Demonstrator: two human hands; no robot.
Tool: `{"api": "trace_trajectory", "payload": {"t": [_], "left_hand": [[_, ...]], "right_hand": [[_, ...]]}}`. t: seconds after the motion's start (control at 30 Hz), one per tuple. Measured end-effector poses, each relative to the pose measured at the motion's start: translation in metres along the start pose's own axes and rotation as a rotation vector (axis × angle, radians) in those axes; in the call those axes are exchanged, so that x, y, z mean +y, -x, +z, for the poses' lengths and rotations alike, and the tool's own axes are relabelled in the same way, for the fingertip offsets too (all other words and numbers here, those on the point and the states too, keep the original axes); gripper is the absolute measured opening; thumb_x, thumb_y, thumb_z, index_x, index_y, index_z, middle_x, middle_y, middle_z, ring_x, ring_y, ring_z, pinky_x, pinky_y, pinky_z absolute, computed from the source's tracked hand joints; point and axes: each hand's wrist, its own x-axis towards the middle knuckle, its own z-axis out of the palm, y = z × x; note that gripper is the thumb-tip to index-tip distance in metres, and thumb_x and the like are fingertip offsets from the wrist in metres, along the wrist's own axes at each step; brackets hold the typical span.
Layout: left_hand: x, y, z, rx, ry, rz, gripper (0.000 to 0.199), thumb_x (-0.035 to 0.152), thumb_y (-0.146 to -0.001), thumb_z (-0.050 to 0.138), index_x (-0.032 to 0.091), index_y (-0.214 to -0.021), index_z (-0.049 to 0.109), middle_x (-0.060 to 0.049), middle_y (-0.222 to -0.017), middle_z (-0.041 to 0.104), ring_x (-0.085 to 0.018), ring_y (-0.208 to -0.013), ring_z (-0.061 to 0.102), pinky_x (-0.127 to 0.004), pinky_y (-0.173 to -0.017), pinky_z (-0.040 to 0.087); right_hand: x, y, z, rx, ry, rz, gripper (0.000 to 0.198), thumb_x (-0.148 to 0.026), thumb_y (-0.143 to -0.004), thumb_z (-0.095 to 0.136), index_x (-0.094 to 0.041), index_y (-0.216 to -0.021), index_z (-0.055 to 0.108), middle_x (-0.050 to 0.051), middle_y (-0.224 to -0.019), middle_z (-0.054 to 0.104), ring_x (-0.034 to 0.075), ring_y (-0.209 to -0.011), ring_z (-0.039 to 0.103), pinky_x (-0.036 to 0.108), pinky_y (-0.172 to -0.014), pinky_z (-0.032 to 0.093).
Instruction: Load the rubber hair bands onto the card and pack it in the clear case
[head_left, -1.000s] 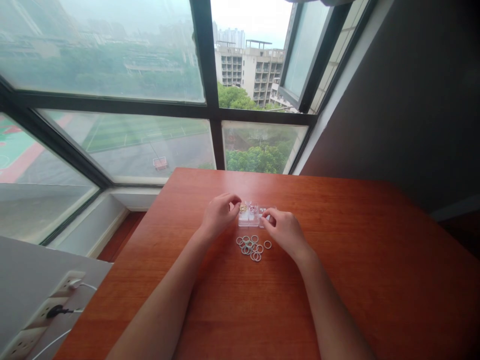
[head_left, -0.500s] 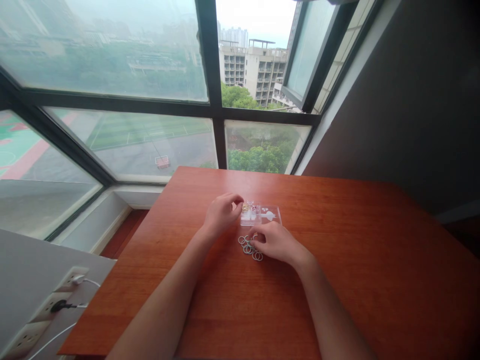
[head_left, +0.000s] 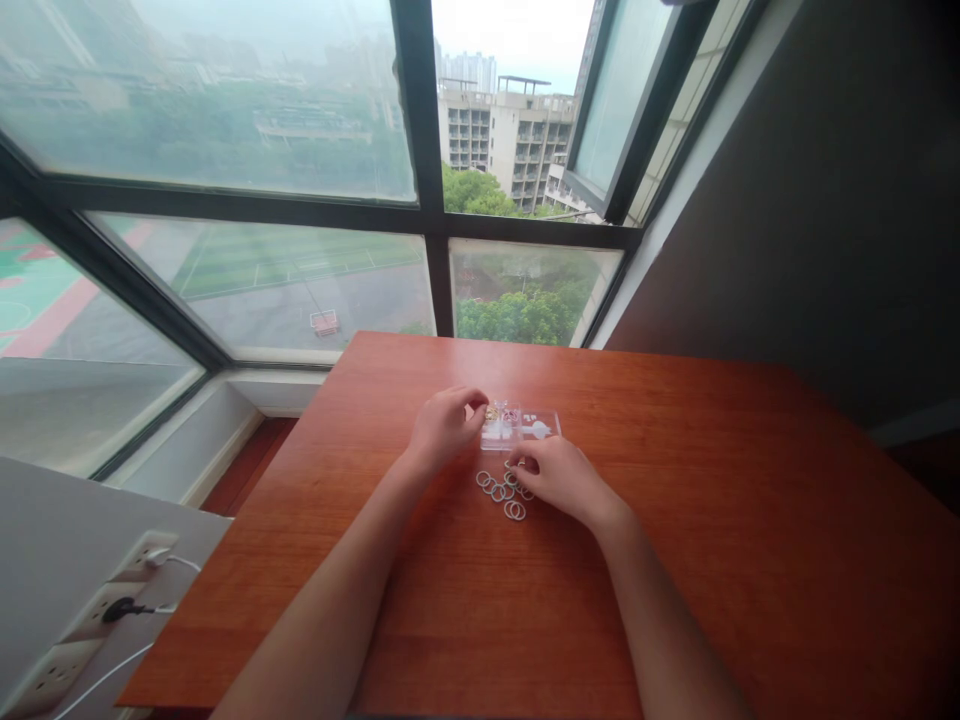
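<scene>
A small clear plastic box (head_left: 491, 444) with an open lid (head_left: 553, 422) stands on the table. It has small compartments with yellowish and pinkish bits inside. At the box's left edge is my left hand (head_left: 446, 428), its thumb and forefinger curled together against it. Several pale rings (head_left: 498, 493) lie loosely in front of the box, some overlapping. Over their right side is my right hand (head_left: 561, 475), thumb and forefinger pinched, with a ring (head_left: 508, 466) showing at the fingertips. The fingers hide part of the pile.
The reddish-brown wooden table (head_left: 720, 520) extends widely to the right. Its left edge runs beside a wall with power sockets (head_left: 97, 612) and plugged-in cables. Beyond the far edge are dark-framed windows (head_left: 442, 215), one pane swung outward.
My right hand has shifted slightly right and back towards the box. The rings under it have spread apart, some sliding right. My left hand has stayed at the box.
</scene>
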Motion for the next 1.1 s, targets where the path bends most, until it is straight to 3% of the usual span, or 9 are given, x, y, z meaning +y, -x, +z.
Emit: {"api": "trace_trajectory", "payload": {"t": [0.23,0.73,0.9,1.1], "left_hand": [[0.0,0.0,0.0,-0.002,0.024,0.001,0.013,0.019,-0.08,0.057,0.02,-0.084,0.07,-0.002,-0.082,0.071,-0.014,-0.067,0.059,-0.024,-0.061,0.042],[0.005,0.001,0.002,-0.039,0.064,0.041,0.013,0.018,-0.08,0.057,0.019,-0.084,0.069,-0.002,-0.081,0.07,-0.012,-0.065,0.058,-0.022,-0.06,0.041],[0.01,0.001,0.005,-0.077,0.191,0.053,0.013,0.022,-0.083,0.058,0.017,-0.085,0.07,-0.001,-0.074,0.068,-0.01,-0.06,0.055,-0.021,-0.057,0.04],[0.025,0.003,0.005,-0.214,0.395,0.038,0.019,0.029,-0.084,0.058,0.015,-0.083,0.07,-0.001,-0.069,0.066,-0.009,-0.057,0.05,-0.019,-0.053,0.039]], "right_hand": [[0.003,-0.002,-0.007,0.124,-0.023,0.034,0.014,-0.024,-0.082,0.059,-0.024,-0.085,0.073,-0.003,-0.068,0.067,0.011,-0.059,0.055,0.021,-0.058,0.035],[0.007,-0.005,-0.005,0.19,-0.052,0.063,0.016,-0.024,-0.082,0.058,-0.024,-0.085,0.073,-0.002,-0.068,0.069,0.013,-0.061,0.059,0.022,-0.06,0.039],[0.006,-0.006,-0.006,0.263,-0.062,0.069,0.015,-0.026,-0.083,0.058,-0.024,-0.088,0.072,-0.002,-0.065,0.067,0.013,-0.06,0.058,0.023,-0.061,0.039],[0.005,-0.006,-0.009,0.381,-0.11,0.083,0.016,-0.028,-0.083,0.058,-0.021,-0.087,0.073,-0.002,-0.057,0.06,0.012,-0.055,0.053,0.023,-0.059,0.037]]}}
